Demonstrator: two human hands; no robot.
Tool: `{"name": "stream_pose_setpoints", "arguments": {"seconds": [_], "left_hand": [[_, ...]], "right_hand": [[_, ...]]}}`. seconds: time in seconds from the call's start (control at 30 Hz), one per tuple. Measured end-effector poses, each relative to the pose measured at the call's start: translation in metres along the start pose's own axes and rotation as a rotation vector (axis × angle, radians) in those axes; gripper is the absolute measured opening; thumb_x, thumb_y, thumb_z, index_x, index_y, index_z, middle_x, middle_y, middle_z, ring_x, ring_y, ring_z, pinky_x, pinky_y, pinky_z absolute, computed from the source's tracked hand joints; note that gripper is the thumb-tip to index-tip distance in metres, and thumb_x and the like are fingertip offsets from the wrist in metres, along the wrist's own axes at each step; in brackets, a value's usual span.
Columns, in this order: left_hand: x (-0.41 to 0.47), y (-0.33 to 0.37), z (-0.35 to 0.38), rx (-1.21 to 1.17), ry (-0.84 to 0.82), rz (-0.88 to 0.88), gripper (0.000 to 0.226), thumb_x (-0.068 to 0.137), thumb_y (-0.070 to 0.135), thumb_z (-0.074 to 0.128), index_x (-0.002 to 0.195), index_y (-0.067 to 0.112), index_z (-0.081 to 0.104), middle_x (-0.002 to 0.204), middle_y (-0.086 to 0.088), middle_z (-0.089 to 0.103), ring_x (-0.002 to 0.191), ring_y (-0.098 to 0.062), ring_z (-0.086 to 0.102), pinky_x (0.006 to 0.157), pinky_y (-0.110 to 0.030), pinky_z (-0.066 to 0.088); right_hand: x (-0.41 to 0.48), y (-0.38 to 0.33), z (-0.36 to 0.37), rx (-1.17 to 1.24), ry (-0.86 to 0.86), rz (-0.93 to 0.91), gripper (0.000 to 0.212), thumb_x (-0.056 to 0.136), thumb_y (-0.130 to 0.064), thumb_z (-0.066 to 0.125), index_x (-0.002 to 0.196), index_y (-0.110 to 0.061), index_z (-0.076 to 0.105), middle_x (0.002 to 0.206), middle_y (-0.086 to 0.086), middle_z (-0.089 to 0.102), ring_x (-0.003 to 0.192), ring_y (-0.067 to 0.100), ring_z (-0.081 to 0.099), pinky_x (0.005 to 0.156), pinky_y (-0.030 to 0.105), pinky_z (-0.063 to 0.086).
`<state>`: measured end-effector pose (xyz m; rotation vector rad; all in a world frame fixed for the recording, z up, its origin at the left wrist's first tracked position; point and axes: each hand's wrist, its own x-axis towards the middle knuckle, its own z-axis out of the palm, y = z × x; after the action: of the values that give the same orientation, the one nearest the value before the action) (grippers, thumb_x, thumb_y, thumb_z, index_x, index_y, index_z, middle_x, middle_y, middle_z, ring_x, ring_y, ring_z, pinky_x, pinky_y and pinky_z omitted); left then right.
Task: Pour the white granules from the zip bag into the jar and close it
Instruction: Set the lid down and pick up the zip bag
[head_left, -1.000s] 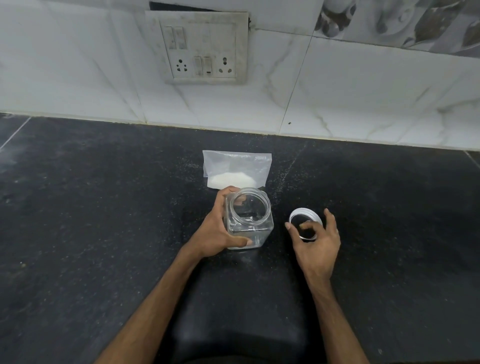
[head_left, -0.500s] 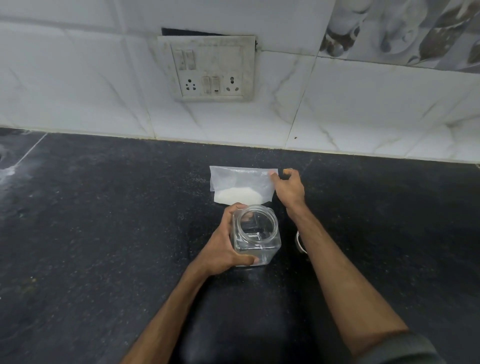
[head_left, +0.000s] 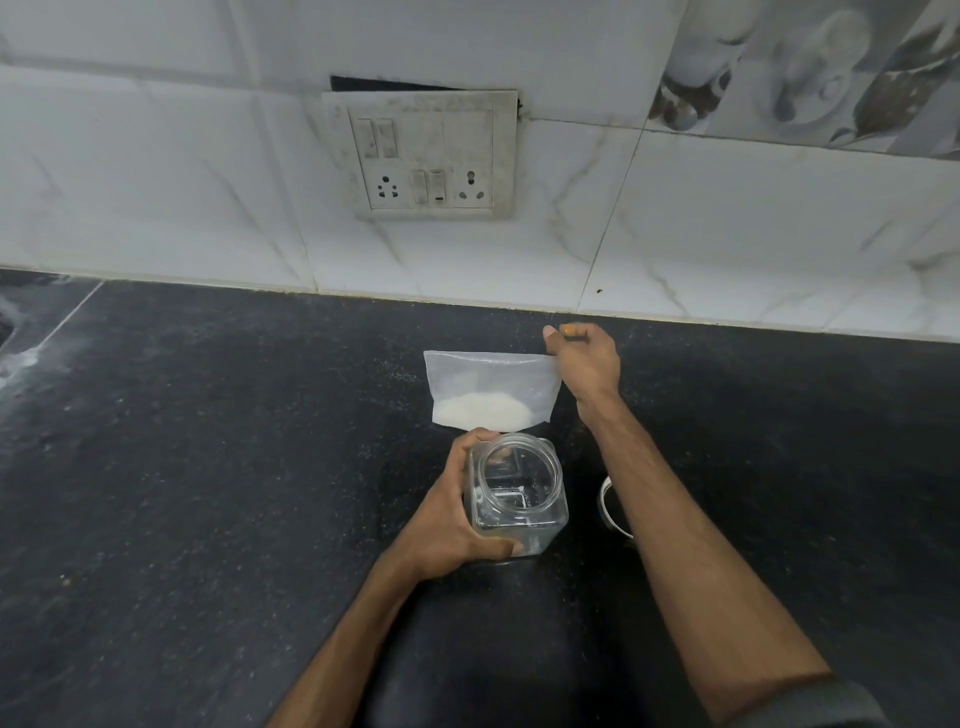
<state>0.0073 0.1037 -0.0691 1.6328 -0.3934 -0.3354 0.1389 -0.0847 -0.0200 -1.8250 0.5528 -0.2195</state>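
A clear, lidless jar (head_left: 519, 488) stands on the black counter (head_left: 208, 467), with my left hand (head_left: 452, 519) wrapped around its left side. Just behind it lies a translucent zip bag (head_left: 488, 387) with white granules heaped at its near end. My right hand (head_left: 584, 364) pinches the bag's far right corner at the zip edge. The white lid (head_left: 608, 506) lies on the counter right of the jar, mostly hidden under my right forearm.
A white tiled wall (head_left: 727, 234) rises behind the counter, carrying a switch and socket plate (head_left: 426, 156). Scattered white specks dot the counter around the bag. At the far left is a pale patch on the counter's edge (head_left: 21, 353).
My right hand left the lid on the counter, reached past the jar and took hold of the bag's far right corner. My left hand has stayed on the jar.
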Motion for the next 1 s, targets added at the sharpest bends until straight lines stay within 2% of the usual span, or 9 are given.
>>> {"name": "stream_pose_setpoints", "arguments": {"seconds": [0.17, 0.27, 0.33, 0.4, 0.5, 0.63, 0.7, 0.8, 1.0], "left_hand": [[0.0, -0.001, 0.0, -0.041, -0.041, -0.004, 0.107, 0.056, -0.004, 0.09, 0.134, 0.035, 0.028, 0.129, 0.009, 0.054, 0.125, -0.009, 0.054, 0.101, -0.019, 0.044], [0.005, -0.005, -0.019, -0.088, -0.249, -0.035, 0.125, 0.051, 0.017, 0.095, 0.146, 0.037, 0.016, 0.145, 0.004, 0.044, 0.137, -0.014, 0.044, 0.114, -0.033, 0.035], [0.017, -0.003, -0.038, -0.125, -0.295, -0.053, 0.121, 0.056, 0.048, 0.09, 0.149, 0.04, 0.013, 0.15, -0.002, 0.038, 0.14, -0.015, 0.038, 0.114, -0.029, 0.033], [0.033, 0.006, -0.053, -0.125, -0.021, -0.042, 0.083, 0.068, 0.064, 0.074, 0.139, 0.042, 0.035, 0.137, 0.0, 0.052, 0.129, -0.012, 0.049, 0.103, -0.024, 0.044], [0.064, 0.012, -0.07, 0.005, 0.623, -0.145, 0.039, 0.089, 0.062, 0.051, 0.105, 0.029, 0.061, 0.109, 0.001, 0.064, 0.102, -0.016, 0.06, 0.1, -0.042, 0.049], [0.101, 0.017, -0.087, 0.137, 0.516, -0.467, 0.069, 0.093, 0.069, 0.028, 0.1, 0.017, 0.072, 0.109, -0.006, 0.067, 0.106, -0.024, 0.06, 0.102, -0.046, 0.045], [0.113, 0.018, -0.09, 0.155, 0.425, -0.521, 0.071, 0.095, 0.066, 0.031, 0.107, 0.009, 0.072, 0.109, -0.009, 0.067, 0.105, -0.025, 0.061, 0.1, -0.042, 0.046], [0.127, 0.023, -0.09, 0.117, 0.425, -0.344, 0.034, 0.099, 0.034, 0.051, 0.08, 0.013, 0.07, 0.087, -0.003, 0.068, 0.088, -0.02, 0.061, 0.081, -0.033, 0.048], [0.127, 0.034, -0.094, -0.007, 0.367, -0.073, 0.013, 0.093, 0.013, 0.063, 0.083, 0.017, 0.068, 0.072, 0.008, 0.074, 0.069, -0.006, 0.066, 0.07, -0.022, 0.054]], "right_hand": [[0.007, 0.019, -0.002, -0.17, -0.119, 0.173, 0.055, 0.093, -0.061, 0.053, 0.097, -0.007, 0.065, 0.101, 0.007, 0.07, 0.09, 0.023, 0.067, 0.075, 0.032, 0.052], [0.009, 0.024, 0.003, -0.09, -0.149, 0.127, 0.037, 0.091, -0.046, 0.066, 0.069, -0.019, 0.051, 0.087, 0.008, 0.062, 0.082, 0.023, 0.06, 0.075, 0.036, 0.049], [0.011, 0.022, 0.005, -0.019, -0.153, 0.124, 0.024, 0.087, -0.035, 0.074, 0.081, -0.02, 0.057, 0.098, 0.008, 0.065, 0.091, 0.024, 0.062, 0.083, 0.038, 0.054], [0.011, 0.017, 0.004, 0.005, -0.163, 0.132, 0.024, 0.085, -0.028, 0.077, 0.1, -0.016, 0.062, 0.113, 0.008, 0.067, 0.1, 0.022, 0.064, 0.09, 0.039, 0.056], [0.011, 0.015, 0.001, 0.027, -0.178, 0.118, 0.023, 0.087, -0.024, 0.075, 0.105, -0.013, 0.066, 0.112, 0.006, 0.069, 0.106, 0.023, 0.065, 0.095, 0.041, 0.056], [0.012, 0.021, -0.003, 0.074, -0.173, 0.116, 0.028, 0.094, -0.033, 0.067, 0.083, -0.009, 0.059, 0.094, 0.0, 0.069, 0.107, 0.019, 0.066, 0.097, 0.042, 0.054], [0.009, 0.022, -0.006, 0.091, -0.172, 0.114, 0.022, 0.094, -0.028, 0.068, 0.083, -0.009, 0.063, 0.09, -0.003, 0.068, 0.099, 0.015, 0.064, 0.086, 0.033, 0.055], [0.008, 0.026, -0.011, 0.078, -0.236, 0.15, 0.019, 0.088, -0.022, 0.075, 0.101, -0.011, 0.066, 0.097, -0.001, 0.068, 0.088, 0.01, 0.061, 0.068, 0.022, 0.046], [0.009, 0.03, -0.021, 0.359, -0.339, 0.351, 0.023, 0.089, -0.012, 0.073, 0.102, -0.017, 0.056, 0.105, 0.005, 0.069, 0.091, 0.018, 0.066, 0.078, 0.029, 0.051]]}}
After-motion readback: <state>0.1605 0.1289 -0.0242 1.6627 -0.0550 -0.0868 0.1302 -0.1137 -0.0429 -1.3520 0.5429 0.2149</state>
